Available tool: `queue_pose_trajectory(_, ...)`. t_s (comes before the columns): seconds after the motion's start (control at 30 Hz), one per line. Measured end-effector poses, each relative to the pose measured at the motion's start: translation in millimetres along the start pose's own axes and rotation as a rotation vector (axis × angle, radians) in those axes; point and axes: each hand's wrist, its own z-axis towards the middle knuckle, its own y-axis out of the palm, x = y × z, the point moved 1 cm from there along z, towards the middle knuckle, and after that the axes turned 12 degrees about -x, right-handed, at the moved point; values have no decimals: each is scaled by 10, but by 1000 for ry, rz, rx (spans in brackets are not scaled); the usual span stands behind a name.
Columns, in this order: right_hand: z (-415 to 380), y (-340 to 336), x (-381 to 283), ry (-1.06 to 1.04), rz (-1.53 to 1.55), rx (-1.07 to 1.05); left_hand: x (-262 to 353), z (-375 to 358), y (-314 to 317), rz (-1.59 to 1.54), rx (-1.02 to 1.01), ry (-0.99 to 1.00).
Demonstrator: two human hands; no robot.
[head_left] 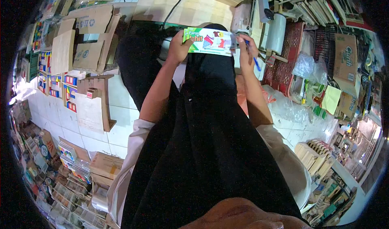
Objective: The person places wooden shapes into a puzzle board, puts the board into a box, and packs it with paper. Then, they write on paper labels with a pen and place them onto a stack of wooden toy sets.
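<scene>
A printed card [216, 43] with the words "Papan Jahit", a green left end and small colored pictures is held up over my black-clothed lap. My left hand [178, 47] grips its left end, thumb on the front face. At the left end the lettering shows doubled, as if a second card lies behind. My right hand [248, 51] closes on the card's right end, where the surface looks shiny like clear plastic. A blue pen [257, 63] is also tucked in the right hand, its tip pointing down.
To the left stand wooden boards, flattened cardboard [90, 55] and colored blocks [71, 93] on white floor tiles. A cardboard box [105, 167] sits lower left. A plastic film roll [277, 34], red crate [285, 63] and clear plastic bags [310, 65] are on the right.
</scene>
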Motion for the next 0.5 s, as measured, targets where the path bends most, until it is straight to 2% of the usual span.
queue_pose_trajectory(0.03, -29, -52, 46, -5, -5, 8, 42, -15, -5, -27, 5, -9)
queue_pose_trajectory(0.1, -76, -145, 175, 324, -26, -40, 123, -24, 15, -58, 6, -14)
queue_pose_trajectory(0.13, -103, -131, 206, 416, 181, -22, 162, -35, 21, -104, -6, -38)
queue_pose_trajectory(0.23, -105, -124, 295, 400, 351, -8, 273, -92, 18, -121, -5, -40)
queue_pose_trajectory(0.3, -80, -160, 228, 270, 197, -33, 298, -105, 5, -89, 13, -17)
queue_pose_trajectory(0.4, -59, -191, 101, 173, 182, -66, 183, -64, 13, -158, 33, 43)
queue_pose_trajectory(0.43, -47, -214, 23, 131, 91, -30, 205, -73, -2, -158, 37, 46)
queue_pose_trajectory(0.5, -37, -282, -259, 73, 1, 7, 311, -101, -23, -133, 40, -29)
